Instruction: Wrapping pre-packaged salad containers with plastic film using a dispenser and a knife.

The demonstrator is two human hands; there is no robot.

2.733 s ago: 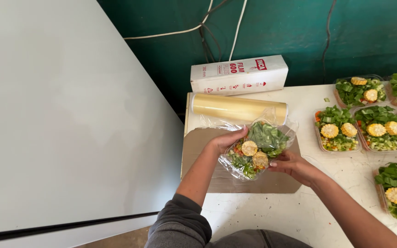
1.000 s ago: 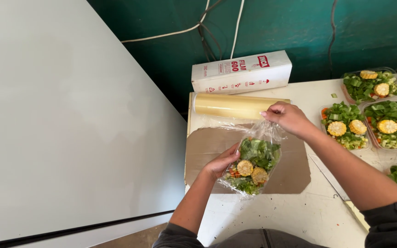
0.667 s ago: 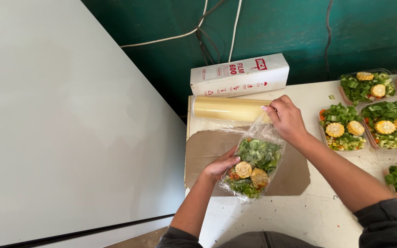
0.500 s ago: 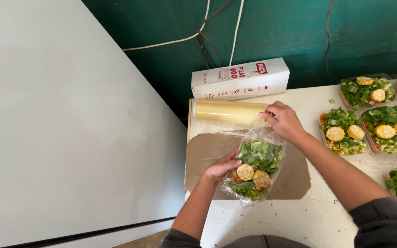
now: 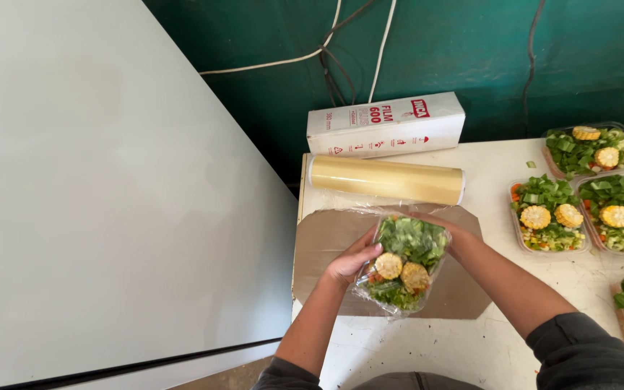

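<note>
I hold a clear tray of chopped greens, mixed vegetables and two corn slices [image 5: 402, 261], wrapped in cling film, above a brown cardboard sheet [image 5: 326, 242]. My left hand [image 5: 349, 261] grips its left side. My right hand [image 5: 451, 232] is under its far right edge, mostly hidden by the tray. A thin film stretches from the tray toward the yellowish cling film roll [image 5: 386, 180] lying just behind it.
A long white film box [image 5: 384, 124] lies behind the roll against the green wall. Several uncovered vegetable trays [image 5: 549, 214] with corn slices stand on the white table [image 5: 485, 347] at the right. A large white panel [image 5: 95, 188] fills the left.
My right hand has come back from the roll, where it pulled film, to the tray's far right side. The tray has tilted upright toward me over the cardboard.
</note>
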